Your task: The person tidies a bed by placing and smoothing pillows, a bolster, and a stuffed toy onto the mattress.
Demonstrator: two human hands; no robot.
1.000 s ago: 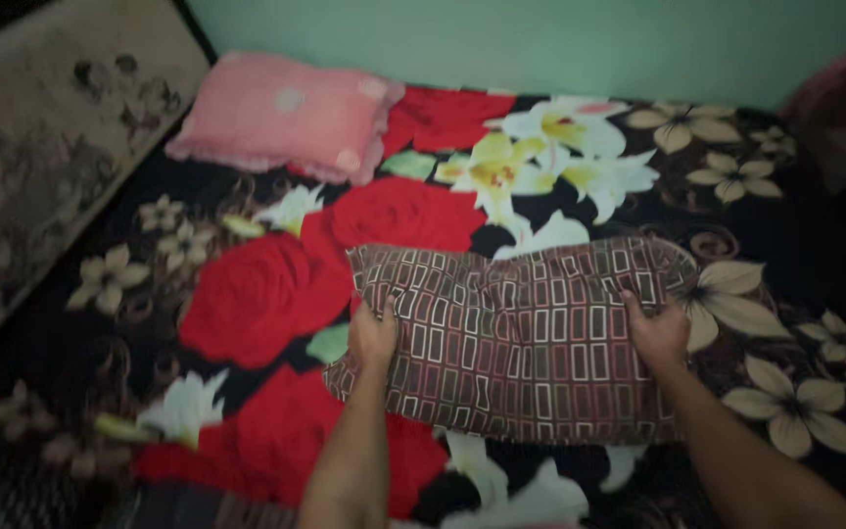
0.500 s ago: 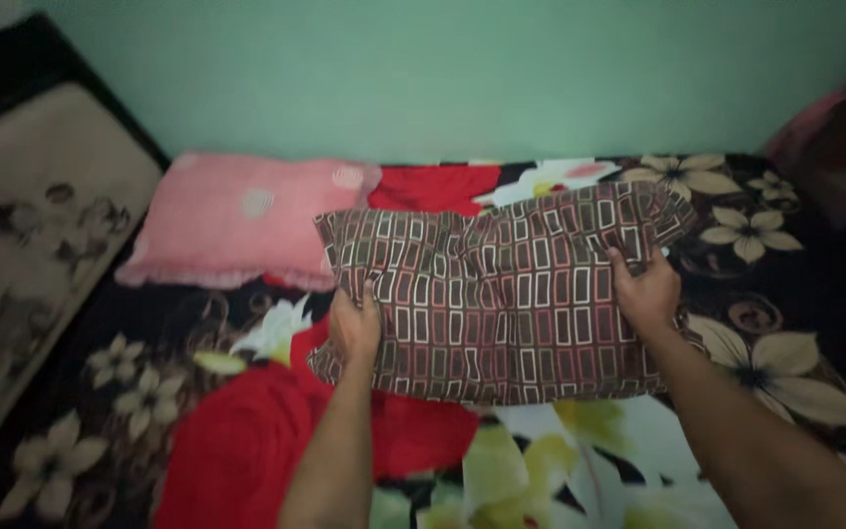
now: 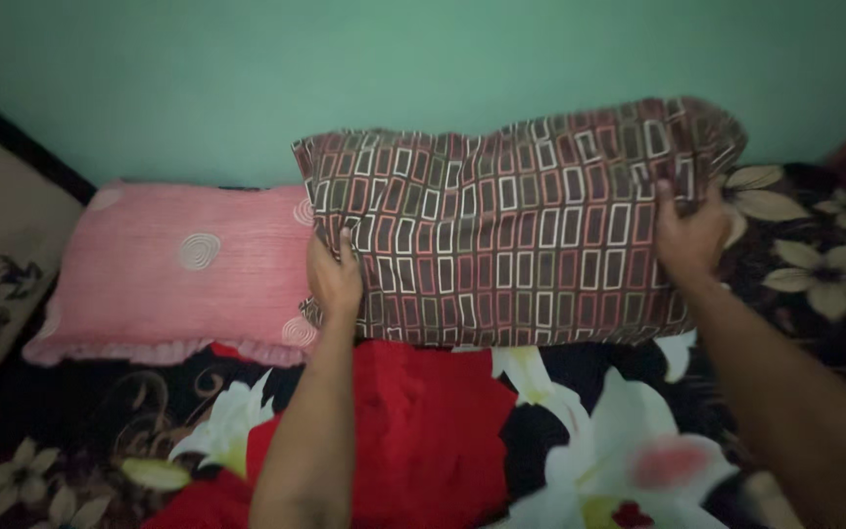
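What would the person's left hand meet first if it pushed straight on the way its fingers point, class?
The left hand grips the brown patterned pillow, fingers pointing up and away toward the green wall. Going straight on, it would press further into the pillow first; the wall lies behind it, though the depth between them is unclear.

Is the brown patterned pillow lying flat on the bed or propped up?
Propped up: the brown patterned pillow leans against the green wall, gripped by left hand and right hand.

Both hands grip the brown patterned pillow [image 3: 511, 225] — left hand [image 3: 333, 277] at its left end, right hand [image 3: 687, 233] at its right — against the green wall [image 3: 247, 78], beside the pink pillow [image 3: 178, 269] at the floral bedspread [image 3: 423, 431]'s far edge.
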